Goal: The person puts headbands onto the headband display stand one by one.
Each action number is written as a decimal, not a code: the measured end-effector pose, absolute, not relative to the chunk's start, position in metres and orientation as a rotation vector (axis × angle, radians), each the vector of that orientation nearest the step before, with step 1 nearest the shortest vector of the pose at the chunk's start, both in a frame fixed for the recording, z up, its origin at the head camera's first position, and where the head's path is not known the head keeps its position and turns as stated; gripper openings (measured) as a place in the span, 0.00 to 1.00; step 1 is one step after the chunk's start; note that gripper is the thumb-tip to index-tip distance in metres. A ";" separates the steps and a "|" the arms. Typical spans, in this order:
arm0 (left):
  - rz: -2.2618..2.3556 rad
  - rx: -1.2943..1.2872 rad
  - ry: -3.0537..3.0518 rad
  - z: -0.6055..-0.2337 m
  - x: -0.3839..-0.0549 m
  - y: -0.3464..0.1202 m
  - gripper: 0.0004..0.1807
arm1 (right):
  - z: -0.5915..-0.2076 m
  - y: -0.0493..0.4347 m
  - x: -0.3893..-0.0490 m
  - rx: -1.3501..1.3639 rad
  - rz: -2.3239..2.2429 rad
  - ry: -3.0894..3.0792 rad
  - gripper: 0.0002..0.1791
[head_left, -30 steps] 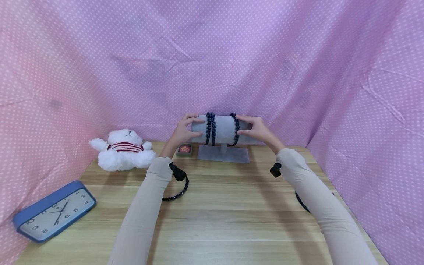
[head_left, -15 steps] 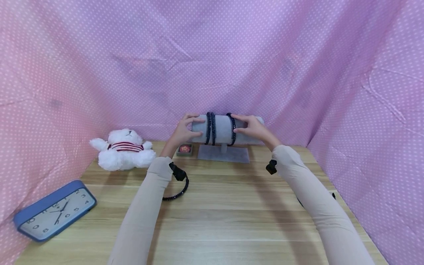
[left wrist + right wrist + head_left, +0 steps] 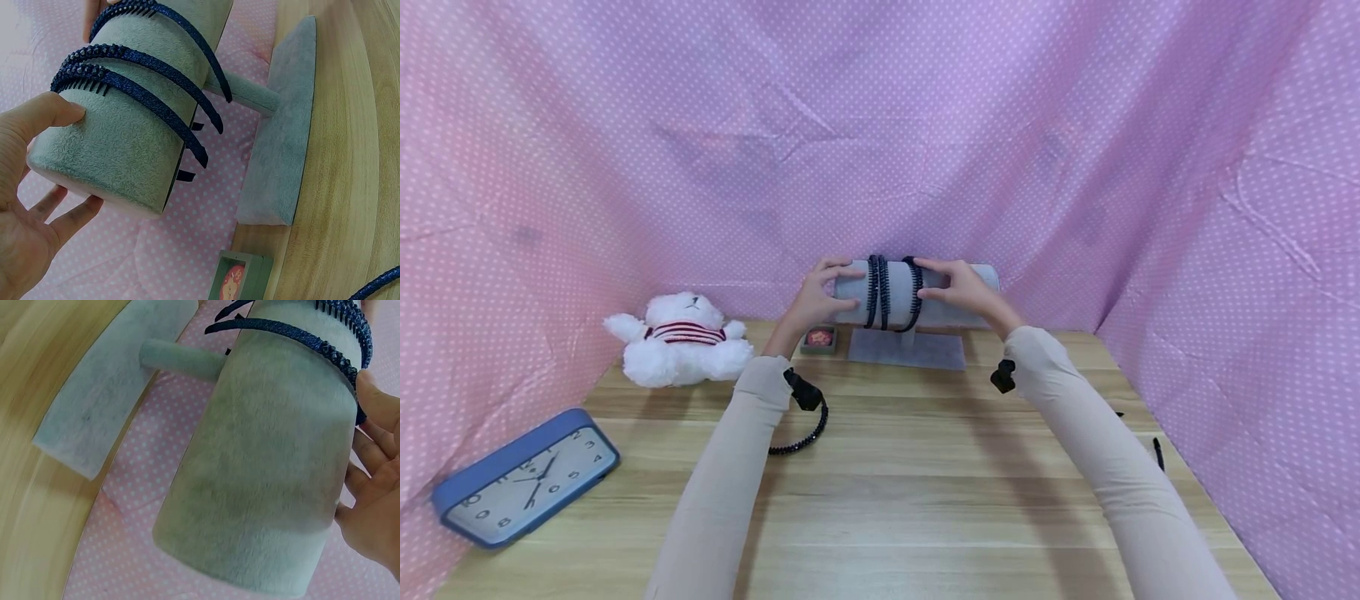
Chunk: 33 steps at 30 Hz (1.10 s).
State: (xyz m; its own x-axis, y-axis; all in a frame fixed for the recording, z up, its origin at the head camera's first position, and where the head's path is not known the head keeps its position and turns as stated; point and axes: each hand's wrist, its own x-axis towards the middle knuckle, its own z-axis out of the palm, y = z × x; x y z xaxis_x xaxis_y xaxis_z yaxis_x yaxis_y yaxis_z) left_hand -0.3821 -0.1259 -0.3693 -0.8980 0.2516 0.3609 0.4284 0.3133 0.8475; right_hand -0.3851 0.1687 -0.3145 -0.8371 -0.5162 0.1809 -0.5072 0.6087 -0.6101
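A grey plush roll [image 3: 900, 292] on a stand with a flat base [image 3: 887, 350] carries three dark blue beaded headbands. My left hand [image 3: 812, 300] grips its left end, thumb on the near face and fingers curled under in the left wrist view. Two headbands [image 3: 153, 101] sit close together beside that thumb. The third headband [image 3: 281, 326] lies right of them, a narrow gap apart. At its right edge, my right hand [image 3: 966, 289] holds it between thumb and fingers. In the right wrist view the thumb meets the beads and the fingers reach behind the roll.
A loose dark headband [image 3: 820, 421] lies near the left wrist, partly hidden by the sleeve. By the stand is a small green box [image 3: 818, 340]. A white plush bear [image 3: 685, 342] and a blue clock [image 3: 527, 479] stand left. Dark tips [image 3: 1159, 454] show beyond the right sleeve.
My right hand has moved left along the roll, and the third headband has slid left with it toward the other two. My left hand has stayed at the roll's left end.
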 end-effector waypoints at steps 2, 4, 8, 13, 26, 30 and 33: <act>-1.624 -0.630 -2.413 -0.369 -0.382 -0.125 0.25 | -0.315 0.166 -0.385 -0.882 -1.062 2.807 0.35; -1.621 -0.635 -2.411 -0.369 -0.382 -0.124 0.25 | -0.316 0.163 -0.384 -0.879 -1.060 2.812 0.35; -1.639 -0.651 -2.400 -0.370 -0.382 -0.124 0.25 | -0.318 0.157 -0.383 -0.858 -1.063 2.829 0.35; -1.647 -0.661 -2.389 -0.370 -0.382 -0.125 0.25 | -0.320 0.152 -0.383 -0.822 -1.082 2.842 0.35; -1.585 -0.629 -2.418 -0.368 -0.381 -0.126 0.25 | -0.329 0.142 -0.381 -0.992 -1.085 2.911 0.36; -1.593 -0.629 -2.417 -0.369 -0.382 -0.126 0.25 | -0.332 0.140 -0.381 -0.998 -1.035 2.967 0.36; -1.608 -0.636 -2.417 -0.366 -0.377 -0.126 0.25 | -0.337 0.140 -0.383 -1.056 -0.991 3.014 0.37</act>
State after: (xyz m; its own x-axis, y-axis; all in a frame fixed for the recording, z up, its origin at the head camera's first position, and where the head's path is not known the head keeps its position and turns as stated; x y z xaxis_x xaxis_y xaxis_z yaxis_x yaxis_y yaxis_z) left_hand -0.3775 -0.1257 -0.3659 -0.8947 0.2541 0.3674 0.4370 0.3276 0.8377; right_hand -0.3831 0.1396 -0.3367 -0.7822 -0.5041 0.3660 -0.6230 0.6286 -0.4656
